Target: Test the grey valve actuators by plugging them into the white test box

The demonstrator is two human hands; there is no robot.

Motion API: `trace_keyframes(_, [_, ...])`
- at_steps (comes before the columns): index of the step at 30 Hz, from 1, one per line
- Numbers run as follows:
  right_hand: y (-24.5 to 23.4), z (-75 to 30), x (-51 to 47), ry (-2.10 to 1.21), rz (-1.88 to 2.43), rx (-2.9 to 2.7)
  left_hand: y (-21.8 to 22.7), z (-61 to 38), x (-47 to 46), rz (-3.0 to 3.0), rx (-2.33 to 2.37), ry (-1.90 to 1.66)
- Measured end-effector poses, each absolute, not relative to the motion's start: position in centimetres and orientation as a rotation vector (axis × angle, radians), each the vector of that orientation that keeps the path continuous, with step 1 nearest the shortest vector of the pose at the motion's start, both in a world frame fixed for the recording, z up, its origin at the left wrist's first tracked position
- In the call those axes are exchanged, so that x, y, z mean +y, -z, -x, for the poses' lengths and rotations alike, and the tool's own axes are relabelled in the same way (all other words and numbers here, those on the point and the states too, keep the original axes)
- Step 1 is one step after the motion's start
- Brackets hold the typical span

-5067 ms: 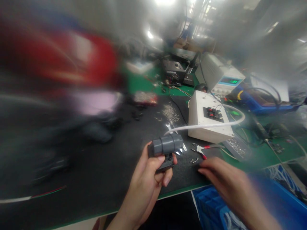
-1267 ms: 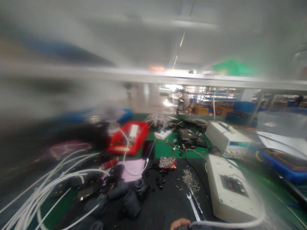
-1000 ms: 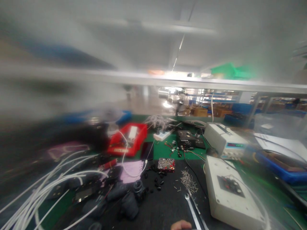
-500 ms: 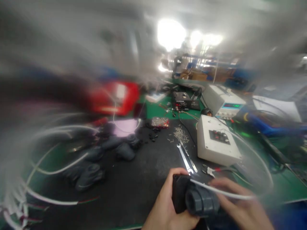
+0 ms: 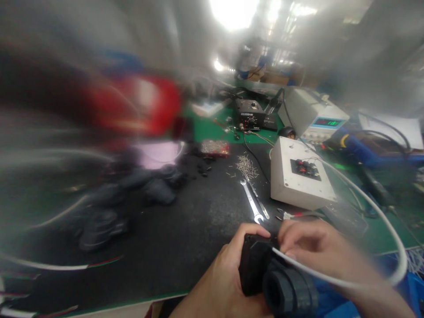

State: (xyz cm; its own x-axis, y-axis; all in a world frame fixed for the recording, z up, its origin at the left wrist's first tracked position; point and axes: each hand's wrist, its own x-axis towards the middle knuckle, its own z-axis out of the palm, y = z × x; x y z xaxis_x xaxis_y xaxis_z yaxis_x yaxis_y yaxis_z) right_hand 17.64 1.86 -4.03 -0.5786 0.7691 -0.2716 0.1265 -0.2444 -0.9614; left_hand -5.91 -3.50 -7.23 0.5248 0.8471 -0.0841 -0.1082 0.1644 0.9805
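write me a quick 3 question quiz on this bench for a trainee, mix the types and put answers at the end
1. Which hand is wrapped around the black housing, left or right?
2. True or false: the wrench lies on the black mat.
3. What lies just beyond the wrench's far end?
a) the red-handled pliers
b) the pile of small metal pins
c) the lit digital display

Key: 1. the left hand; 2. true; 3. b
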Motion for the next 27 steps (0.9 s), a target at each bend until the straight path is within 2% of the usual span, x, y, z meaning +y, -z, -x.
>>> trace_keyframes(5, [3.9, -17.4, 2.1, -2.072, 1.086, -1.482, 6.4, 5.9, -3.6, -1.142, 0.741, -0.760])
trace_keyframes(8, [3.5, -17.3, 2.5, -2.063, 1.159, -1.507, 6.0, 5.8, -4.0, -1.026, 0.784, -0.757])
trace_keyframes(11, [3.1, -17.9, 3.2, -1.751, 1.271, -1.722, 5.8, 5.7, -4.3, -0.950, 0.809, -0.827])
trace_keyframes(15, [4.2, -19.9, 3.7, -0.830, 1.413, -2.244, 5.9, 5.5, -4.0, -0.910, 0.868, -0.965])
trace_keyframes(17, [5.1, -20.8, 3.3, -0.572, 1.416, -2.414, 6.0, 5.5, -3.8, -0.873, 0.860, -0.967])
trace_keyframes(20, [6.0, -21.1, 2.2, -0.506, 1.387, -2.526, 6.0, 5.6, -3.7, -0.880, 0.834, -0.953])
trace_keyframes(27, [6.0, -19.5, 1.3, -0.629, 1.333, -2.580, 5.8, 5.7, -3.9, -0.956, 0.816, -0.939])
